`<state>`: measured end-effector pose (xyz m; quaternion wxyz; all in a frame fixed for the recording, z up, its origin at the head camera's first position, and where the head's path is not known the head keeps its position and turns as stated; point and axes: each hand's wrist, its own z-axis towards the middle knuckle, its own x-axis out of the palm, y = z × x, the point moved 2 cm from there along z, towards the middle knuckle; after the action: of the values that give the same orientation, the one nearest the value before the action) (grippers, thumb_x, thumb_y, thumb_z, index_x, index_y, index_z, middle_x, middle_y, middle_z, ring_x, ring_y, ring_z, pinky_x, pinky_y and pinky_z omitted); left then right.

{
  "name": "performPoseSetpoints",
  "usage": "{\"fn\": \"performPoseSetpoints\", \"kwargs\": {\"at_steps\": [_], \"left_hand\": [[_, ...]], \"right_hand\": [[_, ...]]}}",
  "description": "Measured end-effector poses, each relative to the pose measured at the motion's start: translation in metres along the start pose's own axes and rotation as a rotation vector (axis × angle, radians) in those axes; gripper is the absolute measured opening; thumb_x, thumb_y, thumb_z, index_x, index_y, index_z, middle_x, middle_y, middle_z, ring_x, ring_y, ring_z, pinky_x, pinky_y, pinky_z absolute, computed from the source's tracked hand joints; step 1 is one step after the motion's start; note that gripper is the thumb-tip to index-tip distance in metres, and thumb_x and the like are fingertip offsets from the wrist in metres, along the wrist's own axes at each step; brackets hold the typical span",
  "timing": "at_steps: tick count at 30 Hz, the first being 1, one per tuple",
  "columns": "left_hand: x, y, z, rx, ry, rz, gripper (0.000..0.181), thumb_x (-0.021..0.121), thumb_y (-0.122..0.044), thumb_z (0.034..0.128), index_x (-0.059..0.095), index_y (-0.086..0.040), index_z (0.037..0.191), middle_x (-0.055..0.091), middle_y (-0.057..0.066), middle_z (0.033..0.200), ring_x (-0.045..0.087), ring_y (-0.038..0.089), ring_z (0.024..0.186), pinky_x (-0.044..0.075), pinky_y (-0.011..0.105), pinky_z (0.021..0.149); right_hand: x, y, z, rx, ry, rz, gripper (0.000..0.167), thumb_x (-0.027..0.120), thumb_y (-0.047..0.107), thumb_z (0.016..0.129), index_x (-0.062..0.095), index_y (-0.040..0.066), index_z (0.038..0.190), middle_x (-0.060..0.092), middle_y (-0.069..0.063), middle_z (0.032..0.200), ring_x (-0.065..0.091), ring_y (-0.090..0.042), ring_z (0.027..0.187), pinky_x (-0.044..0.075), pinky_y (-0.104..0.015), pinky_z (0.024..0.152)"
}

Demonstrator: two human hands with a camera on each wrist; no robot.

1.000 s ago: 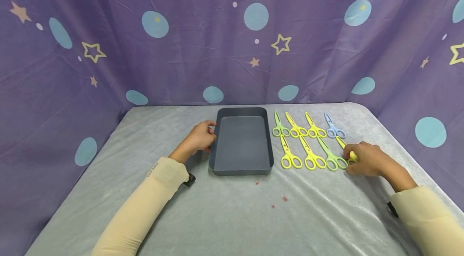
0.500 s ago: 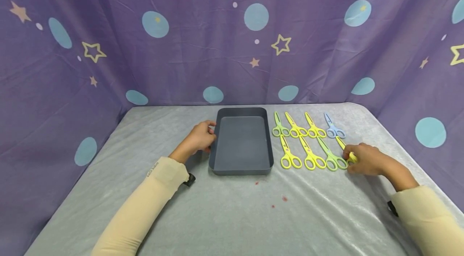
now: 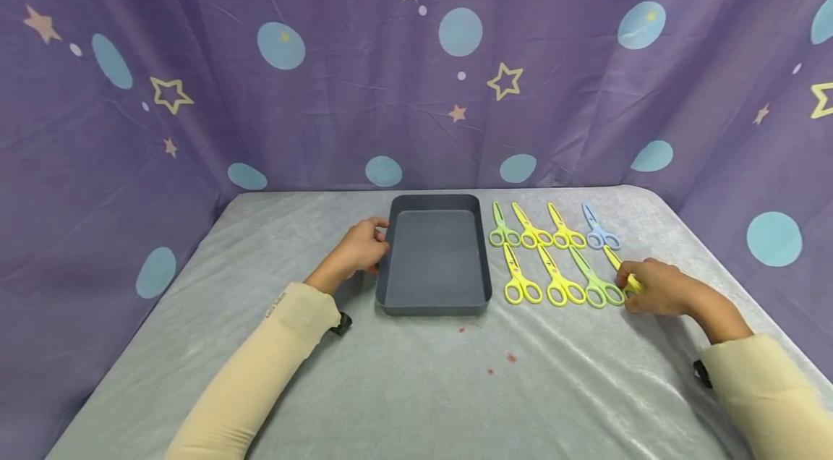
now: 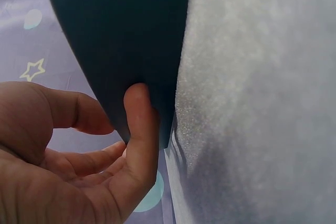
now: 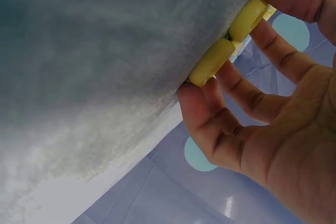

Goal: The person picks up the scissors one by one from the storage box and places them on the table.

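Observation:
In the head view my left hand [image 3: 363, 246] is at the left side of a shallow dark grey tray [image 3: 432, 309]. Close up in the left wrist view, its fingertips touch the outside wall [image 4: 126, 40] and edge; none show inside the tray. My right hand [image 3: 657, 288] holds yellow scissors [image 3: 614, 258] at the near right end of the two rows. Thumb and fingers pinch the sides of the handle loops [image 5: 211, 62] in the right wrist view, against the cloth. The hand hides part of these scissors in the head view.
Left of these lie green scissors [image 3: 595, 280] and two yellow pairs [image 3: 556, 276]. The far row holds green, yellow and blue scissors [image 3: 599, 231]. A grey cloth covers the table [image 3: 416, 388], with small red spots. A purple curtain [image 3: 338, 105] stands behind.
The right hand has shifted very slightly to the right on the yellow scissors' handles. The left hand, tray and other scissors stay where they were.

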<state>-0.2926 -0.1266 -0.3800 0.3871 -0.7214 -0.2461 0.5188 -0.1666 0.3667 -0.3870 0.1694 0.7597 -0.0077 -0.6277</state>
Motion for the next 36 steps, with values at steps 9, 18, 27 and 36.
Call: {"fn": "performPoseSetpoints", "kwargs": {"at_steps": [9,18,27,36], "left_hand": [[0.001,0.001,0.000,-0.001,0.005,0.008,0.054,0.051,-0.004,0.1024,0.038,-0.004,0.155,0.048,0.012,0.112,0.050,0.018,0.070,0.061,0.040,0.058],[0.002,-0.003,-0.004,0.004,-0.008,0.005,0.054,0.052,-0.004,0.1017,0.040,-0.004,0.154,0.050,0.013,0.115,0.058,0.021,0.072,0.062,0.040,0.058],[0.001,-0.002,-0.004,-0.003,-0.015,-0.006,0.053,0.053,-0.004,0.1015,0.041,-0.004,0.154,0.051,0.015,0.117,0.060,0.024,0.074,0.062,0.039,0.058],[-0.001,0.001,-0.005,-0.009,-0.024,-0.020,0.054,0.052,-0.004,0.1007,0.042,-0.004,0.154,0.050,0.015,0.120,0.062,0.026,0.081,0.063,0.039,0.059]], "right_hand": [[-0.007,0.007,0.001,-0.020,0.029,0.044,0.039,0.077,0.017,0.079,0.066,0.006,0.114,0.063,-0.010,0.095,0.058,-0.026,0.085,0.048,-0.039,0.070],[-0.010,0.035,0.012,0.023,-0.136,0.001,0.048,0.070,0.026,0.090,0.061,0.004,0.131,0.058,-0.028,0.114,0.051,-0.042,0.089,0.045,-0.051,0.067],[-0.017,0.070,0.023,-0.031,-0.213,0.015,0.047,0.070,0.028,0.094,0.060,0.007,0.134,0.056,-0.031,0.124,0.050,-0.049,0.097,0.048,-0.060,0.073],[-0.019,0.110,0.039,-0.131,-0.257,0.040,0.047,0.069,0.024,0.095,0.058,0.007,0.138,0.056,-0.029,0.130,0.050,-0.049,0.106,0.048,-0.063,0.083]]}}
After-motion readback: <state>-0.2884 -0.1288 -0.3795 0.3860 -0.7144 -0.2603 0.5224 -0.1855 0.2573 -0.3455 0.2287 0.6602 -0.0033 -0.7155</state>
